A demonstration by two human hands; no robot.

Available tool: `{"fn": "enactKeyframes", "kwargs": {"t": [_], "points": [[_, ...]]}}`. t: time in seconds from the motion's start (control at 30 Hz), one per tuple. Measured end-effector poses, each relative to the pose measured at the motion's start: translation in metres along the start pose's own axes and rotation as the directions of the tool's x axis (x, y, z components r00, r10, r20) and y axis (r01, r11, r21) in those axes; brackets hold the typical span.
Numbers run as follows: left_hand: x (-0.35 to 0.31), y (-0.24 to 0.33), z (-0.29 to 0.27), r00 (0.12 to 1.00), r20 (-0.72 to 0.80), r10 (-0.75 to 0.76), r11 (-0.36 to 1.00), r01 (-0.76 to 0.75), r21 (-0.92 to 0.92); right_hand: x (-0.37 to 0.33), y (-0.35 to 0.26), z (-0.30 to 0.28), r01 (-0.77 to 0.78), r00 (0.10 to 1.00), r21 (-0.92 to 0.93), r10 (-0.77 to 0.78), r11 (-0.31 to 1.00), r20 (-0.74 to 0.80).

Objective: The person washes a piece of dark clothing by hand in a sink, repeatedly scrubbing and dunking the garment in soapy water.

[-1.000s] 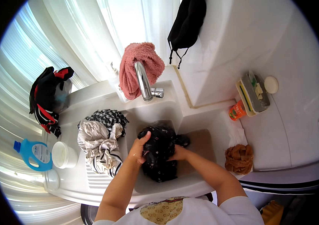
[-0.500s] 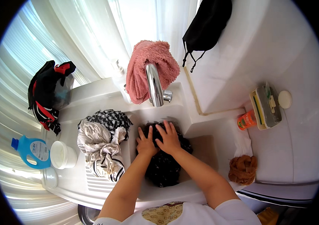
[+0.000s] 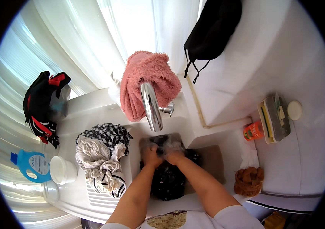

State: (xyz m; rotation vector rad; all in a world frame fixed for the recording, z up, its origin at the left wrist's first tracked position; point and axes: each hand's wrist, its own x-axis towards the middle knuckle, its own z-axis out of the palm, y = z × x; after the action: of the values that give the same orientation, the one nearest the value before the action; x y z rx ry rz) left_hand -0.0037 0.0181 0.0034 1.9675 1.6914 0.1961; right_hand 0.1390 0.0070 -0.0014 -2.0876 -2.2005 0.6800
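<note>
A black garment with small white specks lies bunched and wet in the white sink basin. My left hand is closed on its far part. Beside it, my right hand grips the same cloth, a short gap from the left one. Pale suds cover the fingertips and the cloth between the hands, so the fingers are partly hidden. Just beyond them the chrome faucet hangs over the basin, with a pink fluffy towel draped on it.
Crumpled black-and-white and cream clothes lie on the ridged board at left, beside a white tub and a blue detergent bottle. Rightward are a brown cloth, an orange packet and a soap caddy. A black cloth item hangs above.
My spread fingers, which were resting on the dark garment, have closed on it. Suds now show around them, and the cloth's far part has shifted. The whole view has tilted slightly.
</note>
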Motion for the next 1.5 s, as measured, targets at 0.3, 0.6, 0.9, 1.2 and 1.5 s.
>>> {"fn": "enactKeyframes", "kwargs": {"t": [0.3, 0.6, 0.9, 1.2, 1.5], "points": [[-0.036, 0.003, -0.016, 0.838, 0.443, -0.319, -0.488, 0.256, -0.835, -0.053, 0.0, -0.02, -0.02, 0.973, 0.679, 0.17, 0.733, -0.154], [-0.062, 0.037, -0.041, 0.935, 0.353, 0.003, -0.441, 0.319, -0.839, -0.084, -0.061, -0.052, 0.518, 0.639, 0.385, -0.046, 0.764, -0.768], [-0.063, 0.002, -0.041, 0.942, 0.282, 0.183, -0.482, 0.336, -0.809, -0.117, -0.117, -0.07, 0.575, 0.572, 0.341, -0.067, 0.744, -0.818], [-0.073, 0.006, -0.018, 0.953, 0.293, -0.083, -0.62, 0.181, -0.763, -0.123, -0.126, -0.072, 0.53, 0.65, 0.311, -0.142, 0.789, -0.747], [-0.059, 0.041, -0.098, 0.896, 0.045, -0.442, 0.437, 0.259, -0.861, 0.0, -0.005, -0.058, 0.422, 0.623, 0.396, 0.056, 0.815, -0.781]]}}
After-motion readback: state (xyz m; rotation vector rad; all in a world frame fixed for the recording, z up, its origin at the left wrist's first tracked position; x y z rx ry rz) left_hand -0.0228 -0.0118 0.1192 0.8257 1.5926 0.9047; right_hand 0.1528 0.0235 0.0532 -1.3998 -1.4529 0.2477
